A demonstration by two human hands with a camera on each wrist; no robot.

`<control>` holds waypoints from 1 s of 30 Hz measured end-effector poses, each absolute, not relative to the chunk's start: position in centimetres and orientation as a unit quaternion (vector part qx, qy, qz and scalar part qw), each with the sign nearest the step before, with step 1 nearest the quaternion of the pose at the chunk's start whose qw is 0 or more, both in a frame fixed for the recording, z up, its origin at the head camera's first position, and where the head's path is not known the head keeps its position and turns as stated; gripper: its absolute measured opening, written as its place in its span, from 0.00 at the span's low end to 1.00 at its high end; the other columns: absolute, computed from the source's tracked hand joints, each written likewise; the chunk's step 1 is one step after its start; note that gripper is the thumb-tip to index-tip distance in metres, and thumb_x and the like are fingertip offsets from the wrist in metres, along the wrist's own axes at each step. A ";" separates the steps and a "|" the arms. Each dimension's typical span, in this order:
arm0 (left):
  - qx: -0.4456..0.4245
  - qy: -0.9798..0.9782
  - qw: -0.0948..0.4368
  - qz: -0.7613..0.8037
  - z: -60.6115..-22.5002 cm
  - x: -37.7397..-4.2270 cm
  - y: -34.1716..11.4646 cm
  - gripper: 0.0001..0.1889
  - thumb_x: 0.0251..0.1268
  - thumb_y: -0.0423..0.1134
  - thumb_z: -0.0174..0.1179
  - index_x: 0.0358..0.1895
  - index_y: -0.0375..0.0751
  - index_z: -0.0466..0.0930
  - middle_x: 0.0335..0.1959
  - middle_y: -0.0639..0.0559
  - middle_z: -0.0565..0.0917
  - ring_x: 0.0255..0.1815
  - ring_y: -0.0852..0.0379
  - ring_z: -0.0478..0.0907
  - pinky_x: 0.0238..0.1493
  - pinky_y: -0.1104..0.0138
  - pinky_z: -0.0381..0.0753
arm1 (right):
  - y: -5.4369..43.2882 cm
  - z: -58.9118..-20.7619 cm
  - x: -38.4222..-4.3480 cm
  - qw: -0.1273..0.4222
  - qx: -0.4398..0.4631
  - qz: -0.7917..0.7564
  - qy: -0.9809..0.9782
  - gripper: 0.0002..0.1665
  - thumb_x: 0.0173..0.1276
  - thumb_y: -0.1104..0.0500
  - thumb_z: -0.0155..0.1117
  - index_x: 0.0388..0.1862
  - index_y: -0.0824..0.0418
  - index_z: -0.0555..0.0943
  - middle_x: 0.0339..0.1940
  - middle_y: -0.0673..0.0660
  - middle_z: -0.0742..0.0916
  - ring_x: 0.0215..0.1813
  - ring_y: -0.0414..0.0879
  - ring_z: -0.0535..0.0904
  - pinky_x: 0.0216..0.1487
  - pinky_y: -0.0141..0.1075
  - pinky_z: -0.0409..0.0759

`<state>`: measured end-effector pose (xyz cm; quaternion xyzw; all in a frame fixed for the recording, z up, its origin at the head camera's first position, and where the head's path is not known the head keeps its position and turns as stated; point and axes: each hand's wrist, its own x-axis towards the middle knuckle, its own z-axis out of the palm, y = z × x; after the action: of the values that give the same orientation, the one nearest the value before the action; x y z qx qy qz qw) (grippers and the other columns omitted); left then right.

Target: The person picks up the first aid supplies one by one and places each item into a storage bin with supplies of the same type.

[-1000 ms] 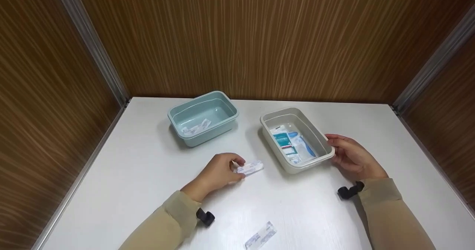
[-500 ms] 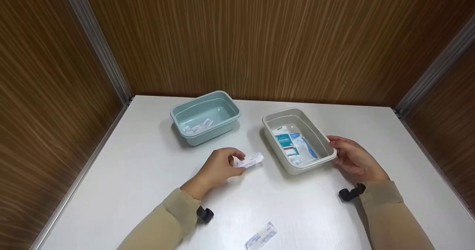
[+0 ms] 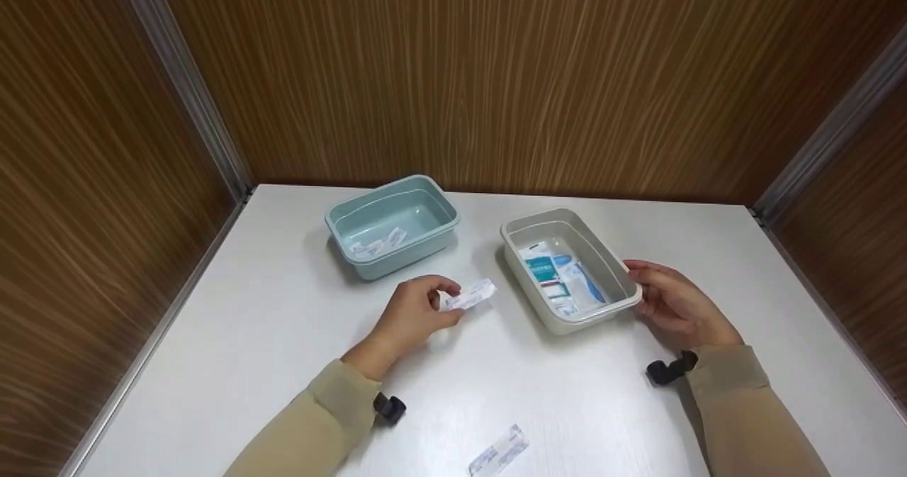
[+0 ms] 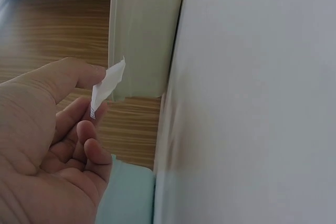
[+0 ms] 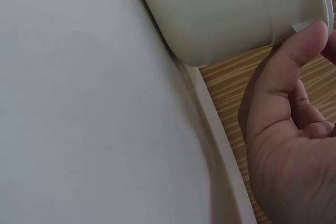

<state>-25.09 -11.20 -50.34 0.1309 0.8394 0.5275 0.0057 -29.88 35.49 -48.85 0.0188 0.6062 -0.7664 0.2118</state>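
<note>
My left hand pinches a small white paper packet with pale bluish print between thumb and fingers, above the table. In the left wrist view that packet shows tilted and nearly edge-on, its other fingers curled below. My right hand grips the near right corner of a beige plastic bin. In the right wrist view the thumb lies against the outside of the bin near its rim. Inside it lie a teal-and-white packet and a clear pouch with something blue.
A light blue-green bin stands at the back left with small white packets inside. Another printed white packet lies on the white table near the front. Wood-grain panels enclose the back and sides.
My left hand has lifted the paper packet off the table and moved it slightly away from me and left, towards the blue-green bin. The right hand stays on the beige bin.
</note>
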 end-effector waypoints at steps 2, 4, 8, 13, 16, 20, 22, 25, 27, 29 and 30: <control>0.128 0.839 0.002 0.529 -50.4 -25.1 -11.2 0.15 0.65 0.35 0.80 0.54 0.43 0.92 0.32 0.52 0.79 0.33 0.58 0.72 0.35 0.71 0.71 | 35.5 -48.8 -29.8 0.213 0.018 -0.765 0.607 0.18 0.91 0.63 0.55 0.61 0.51 0.91 0.56 0.51 0.96 0.42 0.39 0.88 0.38 0.25 0.84; 0.125 0.838 -0.001 0.532 -50.4 -25.2 -11.2 0.15 0.65 0.35 0.80 0.54 0.43 0.92 0.32 0.52 0.80 0.33 0.58 0.72 0.35 0.71 0.71 | 35.6 -48.8 -29.8 0.214 0.016 -0.765 0.608 0.18 0.91 0.63 0.55 0.62 0.51 0.90 0.56 0.51 0.95 0.42 0.39 0.88 0.39 0.25 0.85; 0.116 0.836 -0.008 0.537 -50.2 -25.2 -11.2 0.15 0.66 0.35 0.80 0.54 0.43 0.92 0.33 0.51 0.81 0.33 0.58 0.72 0.35 0.71 0.72 | 35.5 -48.9 -29.8 0.211 0.014 -0.764 0.610 0.18 0.92 0.63 0.55 0.63 0.51 0.89 0.57 0.51 0.95 0.43 0.39 0.89 0.39 0.24 0.85; 0.102 0.836 -0.024 0.539 -49.8 -25.3 -11.4 0.15 0.66 0.36 0.80 0.55 0.44 0.92 0.31 0.52 0.78 0.32 0.57 0.71 0.32 0.71 0.71 | 35.5 -49.0 -29.9 0.202 0.013 -0.758 0.620 0.18 0.92 0.63 0.53 0.63 0.51 0.89 0.56 0.52 0.96 0.42 0.38 0.90 0.38 0.24 0.85; 0.092 0.837 -0.030 0.538 -49.6 -25.4 -11.5 0.16 0.67 0.36 0.80 0.56 0.43 0.92 0.31 0.53 0.78 0.33 0.57 0.71 0.33 0.71 0.70 | 35.5 -49.1 -29.9 0.202 0.015 -0.761 0.617 0.18 0.91 0.64 0.54 0.63 0.51 0.90 0.56 0.53 0.96 0.43 0.39 0.91 0.38 0.24 0.86; 0.082 0.838 -0.033 0.539 -49.4 -25.5 -11.5 0.16 0.68 0.36 0.80 0.57 0.44 0.92 0.33 0.52 0.79 0.35 0.56 0.72 0.34 0.71 0.71 | 35.8 -49.1 -29.7 0.207 0.017 -0.765 0.610 0.18 0.92 0.63 0.55 0.64 0.52 0.90 0.58 0.53 0.96 0.43 0.39 0.91 0.39 0.24 0.86; 0.077 0.838 -0.033 0.539 -49.2 -25.5 -11.5 0.17 0.69 0.36 0.80 0.58 0.44 0.92 0.35 0.51 0.80 0.36 0.56 0.73 0.34 0.72 0.71 | 36.0 -49.0 -29.5 0.207 0.024 -0.767 0.607 0.18 0.92 0.63 0.55 0.64 0.52 0.90 0.58 0.53 0.96 0.43 0.40 0.90 0.39 0.24 0.86; 0.067 0.839 -0.038 0.538 -48.6 -25.6 -11.8 0.18 0.70 0.36 0.80 0.60 0.45 0.92 0.39 0.50 0.83 0.39 0.55 0.75 0.35 0.72 0.73 | 36.0 -49.0 -29.4 0.207 0.032 -0.770 0.603 0.18 0.92 0.63 0.55 0.65 0.53 0.89 0.59 0.52 0.95 0.41 0.40 0.89 0.38 0.24 0.85; 0.063 0.838 -0.047 0.539 -48.0 -25.8 -12.2 0.19 0.70 0.35 0.80 0.61 0.44 0.91 0.42 0.49 0.85 0.42 0.54 0.76 0.35 0.72 0.75 | 35.9 -49.0 -29.4 0.204 0.039 -0.768 0.605 0.16 0.91 0.62 0.58 0.65 0.53 0.90 0.59 0.52 0.95 0.42 0.41 0.89 0.37 0.24 0.83; 0.062 0.838 -0.061 0.539 -47.4 -25.9 -12.9 0.20 0.70 0.34 0.80 0.63 0.43 0.91 0.44 0.48 0.86 0.43 0.53 0.77 0.37 0.73 0.76 | 35.7 -49.0 -29.4 0.199 0.043 -0.763 0.613 0.16 0.90 0.61 0.60 0.65 0.52 0.90 0.60 0.50 0.95 0.43 0.41 0.89 0.37 0.24 0.82; 0.061 0.838 -0.069 0.538 -47.1 -26.1 -13.3 0.20 0.70 0.34 0.80 0.63 0.43 0.91 0.45 0.47 0.87 0.44 0.52 0.77 0.38 0.73 0.77 | 35.6 -49.0 -29.4 0.198 0.043 -0.760 0.618 0.15 0.90 0.60 0.61 0.65 0.52 0.90 0.61 0.50 0.95 0.43 0.41 0.88 0.38 0.24 0.82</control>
<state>-26.08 -13.33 -47.09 0.0613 0.8381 0.5377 -0.0692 -29.41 35.64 -48.98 0.0434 0.6180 -0.7597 0.1975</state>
